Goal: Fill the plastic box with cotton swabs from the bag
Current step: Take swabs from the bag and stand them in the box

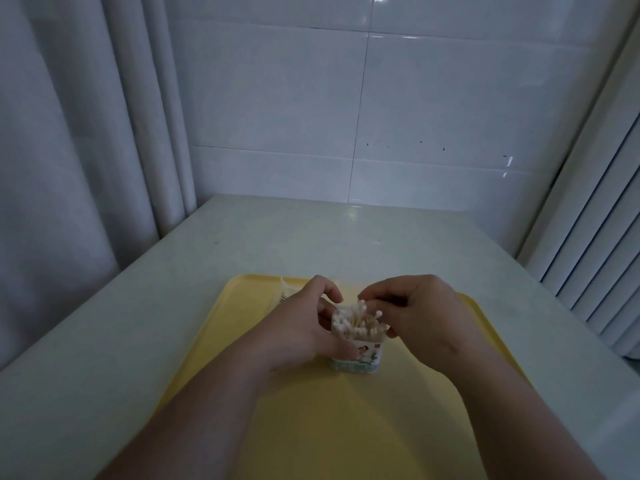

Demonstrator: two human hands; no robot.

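Note:
A small clear plastic box (363, 358) with a printed label stands upright on a yellow tray (346, 427). Several cotton swabs (353, 322) with white tips and wooden sticks stand in it, some poking above the rim. My left hand (304, 327) wraps around the box's left side, thumb on the front. My right hand (419, 313) is at the box's right side, its fingertips pinching at the tops of the swabs. A clear plastic bag (285, 292) lies flat on the tray behind my left hand, mostly hidden.
The tray lies on a pale table (173, 306) that ends at a tiled wall. A curtain (69, 168) hangs at the left. A ribbed white appliance (595, 265) stands at the right edge.

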